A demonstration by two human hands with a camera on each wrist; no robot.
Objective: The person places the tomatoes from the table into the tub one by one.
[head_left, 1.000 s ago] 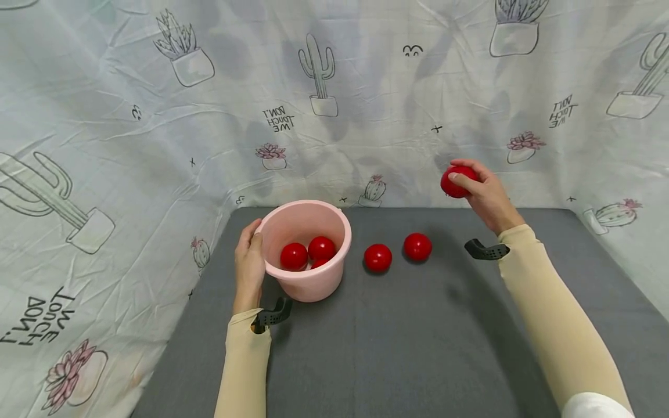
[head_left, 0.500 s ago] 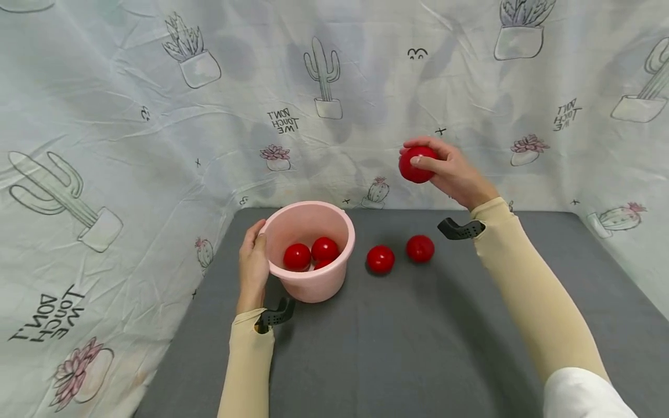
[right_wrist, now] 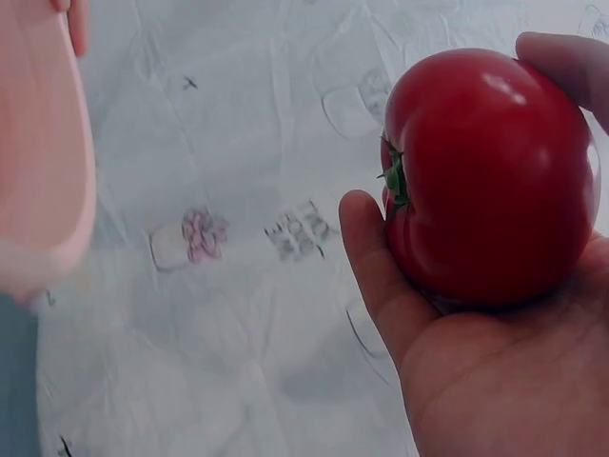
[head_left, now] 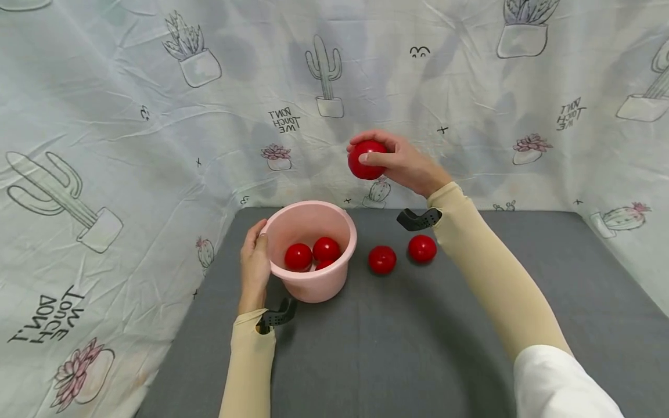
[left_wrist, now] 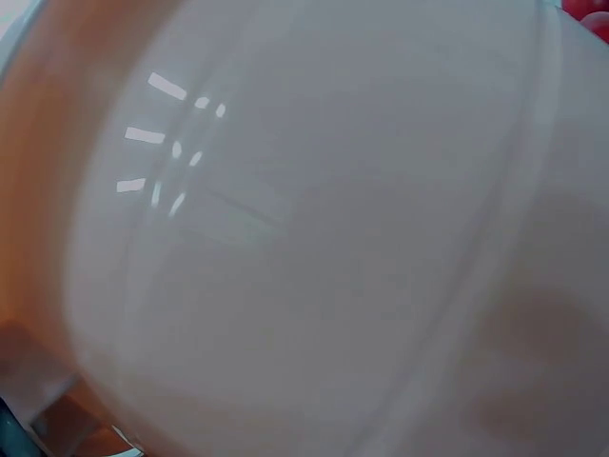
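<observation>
A pink plastic bucket [head_left: 316, 286] stands on the grey table, and my left hand [head_left: 254, 264] grips its left side at the rim. Inside lie a tomato [head_left: 298, 257], a second tomato [head_left: 326, 248] and a third one mostly hidden by the front wall. The bucket's glossy wall [left_wrist: 314, 248] fills the left wrist view. My right hand [head_left: 410, 166] holds a red tomato [right_wrist: 490, 181] in the air, beyond the bucket and to its right, thumb on one side and fingers on the other. Its green stem shows in the right wrist view.
Two more tomatoes rest on the grey table [head_left: 397, 348] right of the bucket: one nearer tomato [head_left: 382, 260] and one farther right [head_left: 421, 249]. A white curtain [head_left: 225, 116] printed with cacti hangs behind the table and along its sides.
My right hand has carried the tomato leftward across the back of the table, rising slightly, toward the bucket. My left hand and the bucket have stayed in place.
</observation>
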